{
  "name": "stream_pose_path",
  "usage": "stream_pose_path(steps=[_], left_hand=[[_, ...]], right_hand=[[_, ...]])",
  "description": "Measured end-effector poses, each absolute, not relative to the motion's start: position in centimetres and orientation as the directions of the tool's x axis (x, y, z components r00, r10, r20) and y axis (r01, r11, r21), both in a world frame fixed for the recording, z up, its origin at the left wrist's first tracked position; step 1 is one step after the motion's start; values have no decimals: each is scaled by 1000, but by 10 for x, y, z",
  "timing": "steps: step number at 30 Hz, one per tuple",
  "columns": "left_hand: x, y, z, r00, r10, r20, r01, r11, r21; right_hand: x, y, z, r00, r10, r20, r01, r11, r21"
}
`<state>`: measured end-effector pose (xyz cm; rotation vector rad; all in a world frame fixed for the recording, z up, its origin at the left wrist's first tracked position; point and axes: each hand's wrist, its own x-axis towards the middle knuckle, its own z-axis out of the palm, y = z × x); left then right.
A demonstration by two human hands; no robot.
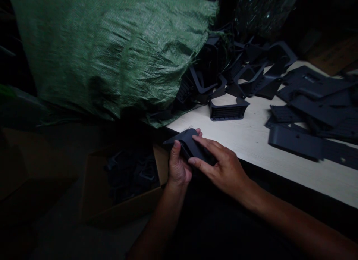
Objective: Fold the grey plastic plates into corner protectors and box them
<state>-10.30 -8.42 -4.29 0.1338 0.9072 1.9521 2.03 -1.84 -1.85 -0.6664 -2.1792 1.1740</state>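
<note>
A black plastic part (188,141) is held at the near edge of the pale table (251,137). My left hand (178,166) grips it from below, thumb up along its left side, fingertips showing at its far edge. My right hand (220,163) lies over the part's right side, with index and middle fingers stretched across its top. Both hands hold the same piece.
A large green woven sack (112,51) lies on the table's left, with black frame-shaped parts (229,103) spilling from its mouth. Flat black panels (316,110) are piled at right. A cardboard box (125,185) with dark parts stands on the floor below.
</note>
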Motion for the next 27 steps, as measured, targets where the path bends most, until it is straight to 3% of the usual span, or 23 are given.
stream_pose_path(steps=[21, 24, 27], left_hand=[[-104, -88, -43, -541, 782, -311, -709, -225, 668], [-107, -89, -39, -511, 822, -252, -712, -241, 659], [-109, -89, -35, -482, 862, -153, -695, -270, 666]], right_hand=[[16, -24, -20, -752, 624, 210, 174, 496, -851], [14, -21, -19, -729, 664, 164, 95, 336, -937], [11, -14, -19, -667, 745, 12, -17, 2, -1000]])
